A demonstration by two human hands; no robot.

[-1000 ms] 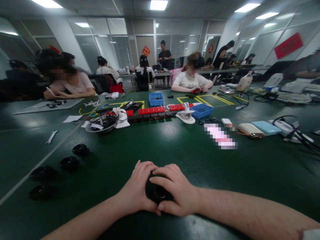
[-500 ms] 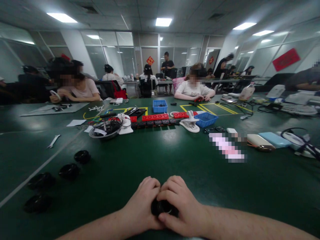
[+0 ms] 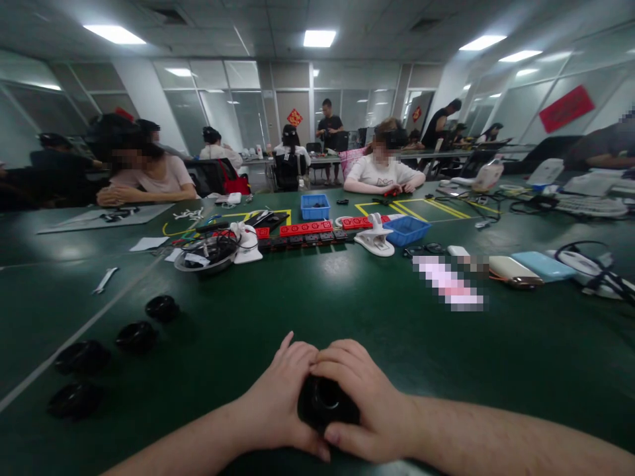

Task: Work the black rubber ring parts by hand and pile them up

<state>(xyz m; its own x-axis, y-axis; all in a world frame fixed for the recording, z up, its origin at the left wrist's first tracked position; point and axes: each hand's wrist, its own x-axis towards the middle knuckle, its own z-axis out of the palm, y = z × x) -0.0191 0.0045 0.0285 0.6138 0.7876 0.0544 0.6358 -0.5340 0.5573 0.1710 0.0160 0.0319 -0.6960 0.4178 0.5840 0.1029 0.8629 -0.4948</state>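
Near the front edge of the table, a glossy black round piece with a hollow in its middle is held between my two hands. My left hand wraps its left side, with one finger lifted clear. My right hand curls over the top and right side, thumb along the near edge. The undersides of both hands' grip are hidden. To the left stand several similar black round pieces in a loose curve.
A wrench lies at the left. Farther back are a bowl of black cables, red and black sockets, a white clamp and two blue bins. Power banks sit at the right. Several people work beyond.
The black piece has turned in my hands and more of it shows. My fingers have shifted around it, and a left finger has lifted. The person at left has lowered their hands.
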